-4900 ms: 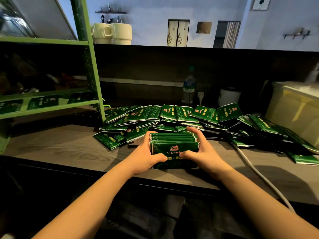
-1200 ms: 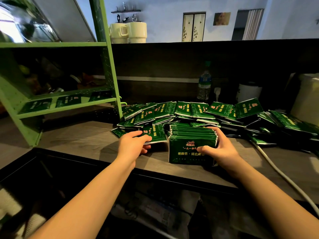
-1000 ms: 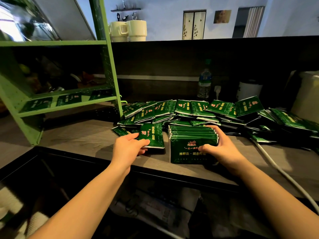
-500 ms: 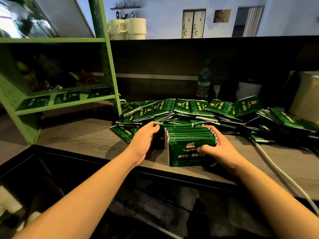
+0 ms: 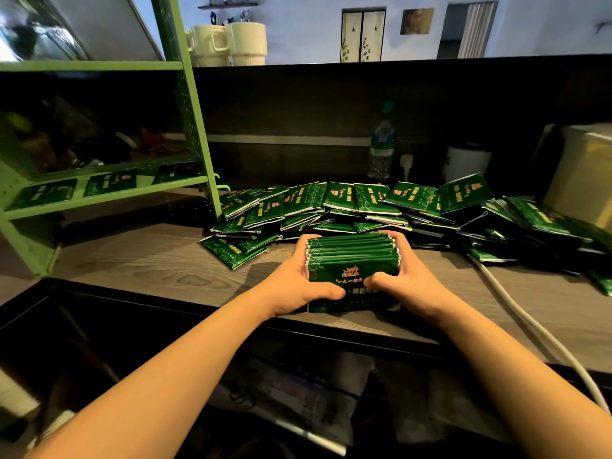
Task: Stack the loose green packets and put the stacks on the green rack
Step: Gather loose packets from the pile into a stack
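A stack of green packets (image 5: 352, 260) stands on edge near the front of the wooden counter (image 5: 159, 270). My left hand (image 5: 298, 283) grips its left side and my right hand (image 5: 410, 279) grips its right side, thumbs on the front packet. Behind the stack, loose green packets (image 5: 347, 203) lie in a wide heap across the counter. The green rack (image 5: 185, 120) stands at the left; three packets (image 5: 109, 183) lie flat on its lower shelf.
A water bottle (image 5: 381, 150), a white pot (image 5: 465, 162) and a pale box (image 5: 583, 173) stand behind and right of the heap. A white cable (image 5: 530, 326) runs across the counter's right part. Two cream mugs (image 5: 228, 43) sit on the back ledge.
My left hand picked a loose packet from the heap's left, brought it to the stack, and now grips the stack's left side. The right hand stayed on the stack.
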Action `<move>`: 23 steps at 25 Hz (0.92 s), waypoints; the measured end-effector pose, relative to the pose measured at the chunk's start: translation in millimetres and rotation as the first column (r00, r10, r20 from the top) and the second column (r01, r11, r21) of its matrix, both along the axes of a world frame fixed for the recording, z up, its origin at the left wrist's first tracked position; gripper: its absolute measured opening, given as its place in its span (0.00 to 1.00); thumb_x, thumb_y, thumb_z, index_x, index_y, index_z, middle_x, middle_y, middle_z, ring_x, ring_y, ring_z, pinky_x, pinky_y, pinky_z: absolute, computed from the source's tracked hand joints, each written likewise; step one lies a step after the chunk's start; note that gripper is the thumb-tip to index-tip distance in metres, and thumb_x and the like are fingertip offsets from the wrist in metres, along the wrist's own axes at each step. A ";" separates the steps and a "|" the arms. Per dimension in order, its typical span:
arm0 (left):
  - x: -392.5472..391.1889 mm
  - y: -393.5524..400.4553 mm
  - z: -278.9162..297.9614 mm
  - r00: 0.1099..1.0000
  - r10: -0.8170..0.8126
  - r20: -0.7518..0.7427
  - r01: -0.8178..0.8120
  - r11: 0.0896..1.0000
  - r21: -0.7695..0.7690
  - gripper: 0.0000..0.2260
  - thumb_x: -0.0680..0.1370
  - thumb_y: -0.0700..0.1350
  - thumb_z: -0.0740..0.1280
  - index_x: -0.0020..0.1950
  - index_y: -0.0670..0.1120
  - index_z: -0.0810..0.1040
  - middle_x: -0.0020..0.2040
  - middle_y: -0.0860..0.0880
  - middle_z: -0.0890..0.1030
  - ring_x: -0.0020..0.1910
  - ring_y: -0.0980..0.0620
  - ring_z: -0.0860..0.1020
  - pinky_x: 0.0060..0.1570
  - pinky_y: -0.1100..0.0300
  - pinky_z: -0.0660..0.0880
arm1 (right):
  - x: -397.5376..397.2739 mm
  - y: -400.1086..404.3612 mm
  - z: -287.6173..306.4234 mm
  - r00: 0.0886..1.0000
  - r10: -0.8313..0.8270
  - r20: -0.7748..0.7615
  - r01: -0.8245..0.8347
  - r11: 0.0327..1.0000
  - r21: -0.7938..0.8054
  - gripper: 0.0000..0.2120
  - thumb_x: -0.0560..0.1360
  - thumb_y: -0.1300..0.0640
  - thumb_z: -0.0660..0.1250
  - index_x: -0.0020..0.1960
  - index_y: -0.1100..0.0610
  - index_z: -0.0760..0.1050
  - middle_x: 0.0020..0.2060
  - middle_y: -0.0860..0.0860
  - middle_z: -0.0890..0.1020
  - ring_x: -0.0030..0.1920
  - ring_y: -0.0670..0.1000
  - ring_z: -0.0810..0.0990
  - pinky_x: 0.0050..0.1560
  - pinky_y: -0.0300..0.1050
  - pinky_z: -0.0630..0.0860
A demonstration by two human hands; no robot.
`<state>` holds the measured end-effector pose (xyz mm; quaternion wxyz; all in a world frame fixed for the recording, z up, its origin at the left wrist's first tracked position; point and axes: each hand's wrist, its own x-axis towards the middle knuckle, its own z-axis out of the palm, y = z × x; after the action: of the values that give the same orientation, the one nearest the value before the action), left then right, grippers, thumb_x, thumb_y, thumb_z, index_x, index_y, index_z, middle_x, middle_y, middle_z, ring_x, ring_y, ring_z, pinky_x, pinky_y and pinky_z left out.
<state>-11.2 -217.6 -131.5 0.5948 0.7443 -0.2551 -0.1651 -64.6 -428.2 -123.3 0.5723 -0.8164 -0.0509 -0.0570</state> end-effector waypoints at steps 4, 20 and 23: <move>6.8 0.5 -6.9 1.000 0.021 -0.005 -0.021 1.000 -0.019 0.32 0.71 0.27 0.74 0.64 0.53 0.66 0.60 0.50 0.80 0.56 0.55 0.82 0.57 0.61 0.78 | 0.8 -2.7 -1.0 1.000 -0.024 0.019 0.024 1.000 0.020 0.30 0.68 0.66 0.74 0.64 0.50 0.66 0.51 0.48 0.82 0.51 0.43 0.81 0.48 0.35 0.78; -2.8 -17.7 14.1 0.974 0.177 -0.140 -0.218 0.897 -0.385 0.33 0.67 0.41 0.77 0.70 0.48 0.69 0.56 0.46 0.83 0.48 0.53 0.85 0.43 0.60 0.81 | 3.0 7.2 -5.5 0.995 0.103 -0.012 -0.104 0.982 -0.156 0.38 0.61 0.45 0.81 0.66 0.48 0.68 0.59 0.43 0.79 0.60 0.42 0.78 0.63 0.46 0.75; -1.5 -27.5 7.0 0.982 0.140 -0.127 -0.169 0.952 -0.256 0.32 0.71 0.51 0.76 0.71 0.47 0.66 0.59 0.48 0.82 0.50 0.59 0.84 0.46 0.64 0.80 | 4.8 6.9 -3.1 0.994 0.106 -0.034 -0.108 0.990 -0.092 0.39 0.63 0.48 0.81 0.69 0.49 0.65 0.59 0.45 0.79 0.56 0.40 0.81 0.54 0.39 0.79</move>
<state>-12.7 -245.0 -124.5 0.7132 0.6654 -0.1835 -0.1220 -59.8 -421.3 -126.4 0.5361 -0.8394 -0.0888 -0.0119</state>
